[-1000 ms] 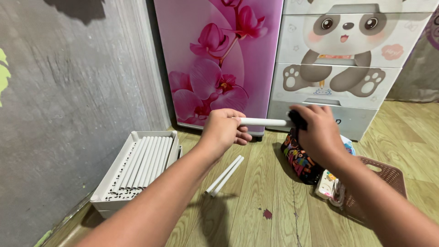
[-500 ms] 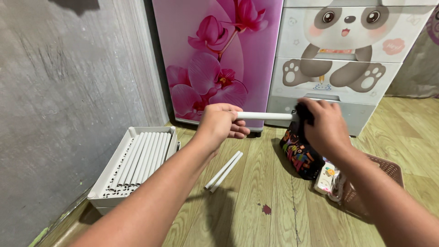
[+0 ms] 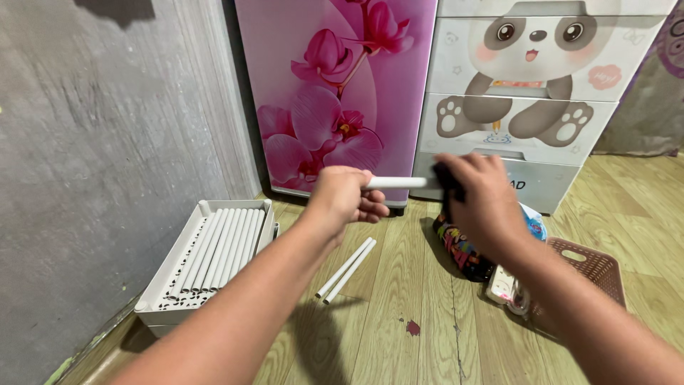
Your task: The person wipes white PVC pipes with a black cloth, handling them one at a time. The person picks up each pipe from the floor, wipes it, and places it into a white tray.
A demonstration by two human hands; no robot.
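Gripping one white tube (image 3: 396,182) — left hand (image 3: 347,197), right hand (image 3: 479,203).

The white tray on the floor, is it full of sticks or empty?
Nearly full. The white tray by the grey wall holds a row of white sticks lying side by side, covering most of its floor.

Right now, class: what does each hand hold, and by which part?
The left hand grips a white tube by its left end. The right hand closes around something dark at the tube's other end; what it is cannot be told.
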